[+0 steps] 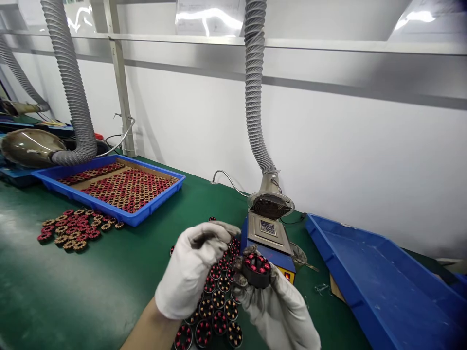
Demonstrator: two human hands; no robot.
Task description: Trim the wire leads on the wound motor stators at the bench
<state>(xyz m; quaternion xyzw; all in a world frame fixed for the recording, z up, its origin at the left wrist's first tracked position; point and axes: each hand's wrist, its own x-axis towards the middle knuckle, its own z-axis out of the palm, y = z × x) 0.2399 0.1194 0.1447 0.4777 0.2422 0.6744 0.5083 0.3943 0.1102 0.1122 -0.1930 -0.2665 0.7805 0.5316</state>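
My right hand (272,301) has a black ring (256,278) pinched in its grip, thumb and fingertips on the outer wall, red coils facing up toward my camera. That ring sits between five and six o'clock from the middle of my view, raised above the counter (109,282). My left hand (193,267) is at seven o'clock, its fingers curled and apart from the ring; I cannot tell whether that grip is pressed together or pinching something small.

I judge the step in hand to be close work on this one ring — one hand bearing it, the other free to work beside it. As I read it, the next move calls for a steady wrist and pressure on the wall only, not on the coils.

Room is tight, too. More rings (219,322) crowd the counter at six o'clock, partly hidden by the left hand, and a blue machine (272,256) stands just past the ring at five — so I would want small motions here. A pile of coil pieces (78,231) at eight and a blue tray (135,218) of them at nine lie well apart from both hands.
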